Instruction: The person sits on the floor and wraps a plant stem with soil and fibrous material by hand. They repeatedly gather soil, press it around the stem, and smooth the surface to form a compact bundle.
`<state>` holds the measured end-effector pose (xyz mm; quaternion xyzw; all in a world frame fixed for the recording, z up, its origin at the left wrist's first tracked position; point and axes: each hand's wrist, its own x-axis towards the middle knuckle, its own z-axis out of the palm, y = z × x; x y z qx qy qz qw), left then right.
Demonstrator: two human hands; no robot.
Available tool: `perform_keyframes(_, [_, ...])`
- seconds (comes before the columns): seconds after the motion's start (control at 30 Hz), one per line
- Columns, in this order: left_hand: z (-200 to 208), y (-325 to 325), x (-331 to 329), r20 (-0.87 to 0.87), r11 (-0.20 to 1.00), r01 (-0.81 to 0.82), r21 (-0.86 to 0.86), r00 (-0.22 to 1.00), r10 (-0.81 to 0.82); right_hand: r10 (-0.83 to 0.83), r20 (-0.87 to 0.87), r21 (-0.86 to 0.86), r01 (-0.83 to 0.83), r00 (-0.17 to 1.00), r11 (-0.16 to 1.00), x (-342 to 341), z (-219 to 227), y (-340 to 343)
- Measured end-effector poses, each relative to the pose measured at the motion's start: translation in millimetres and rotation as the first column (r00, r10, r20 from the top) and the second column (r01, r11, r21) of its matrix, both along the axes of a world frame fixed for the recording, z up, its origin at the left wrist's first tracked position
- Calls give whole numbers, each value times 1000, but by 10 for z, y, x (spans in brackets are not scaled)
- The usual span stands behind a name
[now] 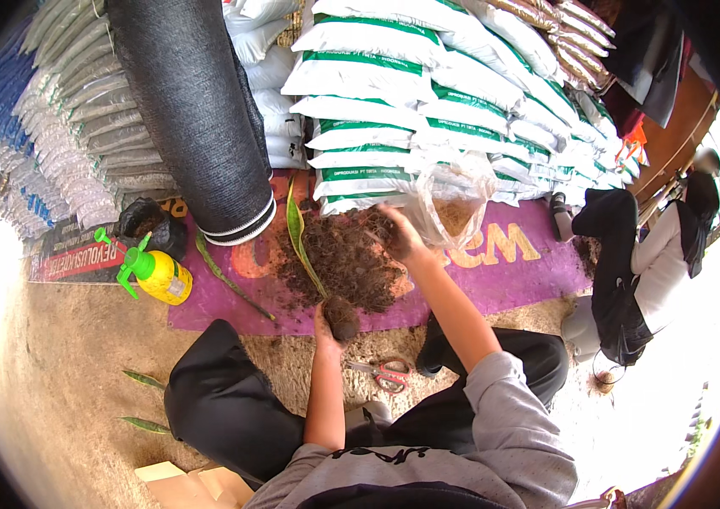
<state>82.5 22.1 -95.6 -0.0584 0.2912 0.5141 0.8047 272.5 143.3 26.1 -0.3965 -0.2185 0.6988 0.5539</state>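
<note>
My left hand [326, 329] is closed around the base of a small snake plant. Its dark root ball [341, 319] sits at my fingers, and one long green leaf [295, 225] with yellowish edges rises from it. Beyond it, a pile of dark soil and fine roots [351, 261] is spread on a purple printed sheet [207, 310]. At the pile's far right side, my right hand [402, 237] curls around dark soil; its fingertips are partly hidden. A clear plastic bag [453, 199] with brown material inside stands just beyond that hand.
Red-handled scissors [391, 373] lie between my legs. At left are a yellow spray bottle [159, 273], a black bag [152, 227] and a loose leaf cutting [228, 276]. A black mesh roll [198, 119] and stacked white sacks [368, 76] rise behind. Another person [661, 263] sits at right.
</note>
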Motion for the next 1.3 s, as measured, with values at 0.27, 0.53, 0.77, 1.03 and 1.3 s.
perform_keyframes(0.27, [3,-5,-25,126,996,-29,87,992,18,-72,622,135,-16,779,991,-16,463,253])
perform_keyframes(0.53, [47,36,9,210,994,-34,100,978,12,118,102,144,-132,988,981,-1,777,299])
perform_keyframes(0.77, [-194,25,97,161,980,-88,181,985,58,253,405,-23,-267,879,963,-165,654,-375])
perform_keyframes(1.03, [-88,-31,201,-123,997,29,74,992,-20,146,981,-37,-627,124,778,-448,153,-708])
perform_keyframes(1.3, [-21,-62,325,-301,997,20,74,954,3,-252,967,223,-616,41,755,-661,-179,-1010])
